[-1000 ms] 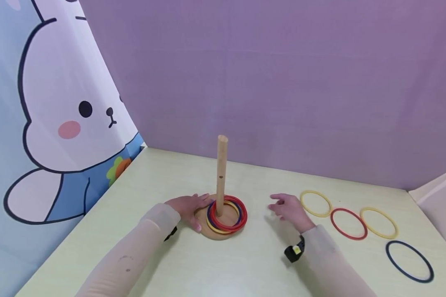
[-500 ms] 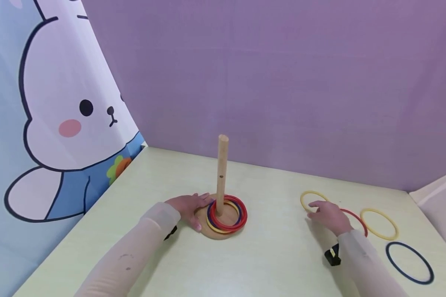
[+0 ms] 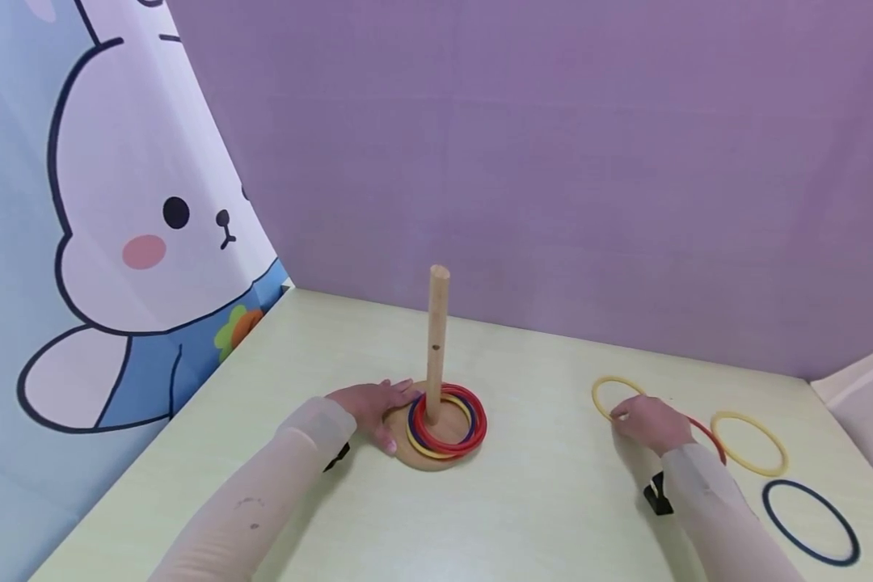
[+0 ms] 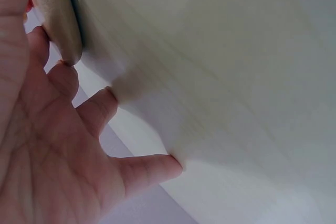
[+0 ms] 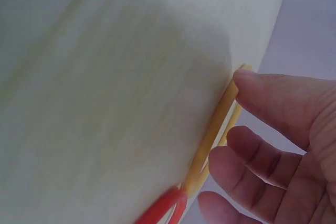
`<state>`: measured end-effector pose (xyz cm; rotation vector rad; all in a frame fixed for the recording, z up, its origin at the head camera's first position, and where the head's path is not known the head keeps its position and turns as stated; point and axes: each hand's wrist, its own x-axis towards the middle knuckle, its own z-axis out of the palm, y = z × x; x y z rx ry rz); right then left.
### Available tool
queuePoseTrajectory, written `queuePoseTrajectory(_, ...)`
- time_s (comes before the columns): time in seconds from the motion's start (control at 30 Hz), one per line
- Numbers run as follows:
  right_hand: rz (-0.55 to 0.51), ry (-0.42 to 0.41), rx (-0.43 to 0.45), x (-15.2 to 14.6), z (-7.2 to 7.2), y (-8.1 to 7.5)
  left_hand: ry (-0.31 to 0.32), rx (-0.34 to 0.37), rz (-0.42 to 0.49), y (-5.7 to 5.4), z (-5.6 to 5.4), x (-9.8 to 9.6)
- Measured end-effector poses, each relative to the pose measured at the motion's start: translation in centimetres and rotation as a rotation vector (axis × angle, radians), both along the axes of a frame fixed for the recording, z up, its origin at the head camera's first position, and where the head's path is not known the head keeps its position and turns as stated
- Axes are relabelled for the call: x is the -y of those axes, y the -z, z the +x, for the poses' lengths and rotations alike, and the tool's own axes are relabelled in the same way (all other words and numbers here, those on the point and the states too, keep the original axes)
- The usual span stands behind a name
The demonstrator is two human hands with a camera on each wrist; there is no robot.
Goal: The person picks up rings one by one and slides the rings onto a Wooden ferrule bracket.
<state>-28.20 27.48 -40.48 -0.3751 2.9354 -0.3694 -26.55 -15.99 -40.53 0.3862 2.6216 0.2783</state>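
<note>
Looking over a pale table (image 3: 524,517), past its back edge to a purple backdrop (image 3: 553,178). Counting four thin loose rings near the right edge: two yellow rings (image 3: 738,415), one red ring (image 5: 157,205), one blue ring (image 3: 837,562). Spotting one wooden peg (image 3: 438,339) on a round base (image 3: 453,422) mid-table, inside stacked rings (image 3: 483,424). Touching base with splayed left hand (image 3: 371,406), touching leftmost yellow ring (image 5: 215,124) with curled right hand (image 3: 652,422); cannot tell whether clamped.

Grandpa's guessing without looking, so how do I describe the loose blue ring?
On the pale table, find the upright wooden peg. Go right, past the right hand, to a loose yellow ring. Nearer the camera lies the dark blue ring, the only loose one neither yellow nor red.
</note>
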Motion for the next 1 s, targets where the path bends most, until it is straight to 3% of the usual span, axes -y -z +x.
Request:
queuePoseTrajectory(0.27,0.011,0.0,0.005,0.0,-0.3,0.4,0.018,-0.002,0.012,0.3,-0.3,0.1)
queuePoseTrajectory(0.5,-0.015,-0.032,-0.015,0.9,0.5,0.7,0.014,0.009,0.024,-0.2,-0.2,0.0)
queuePoseTrajectory(0.77,-0.06,-0.051,0.036,2.6,2.7,0.4,0.012,0.014,0.02,-0.4,0.0,0.0)
queuePoseTrajectory(1.0,-0.096,-0.149,0.025,4.7,5.2,0.6,0.0,0.016,0.011,-0.5,0.0,-0.2)
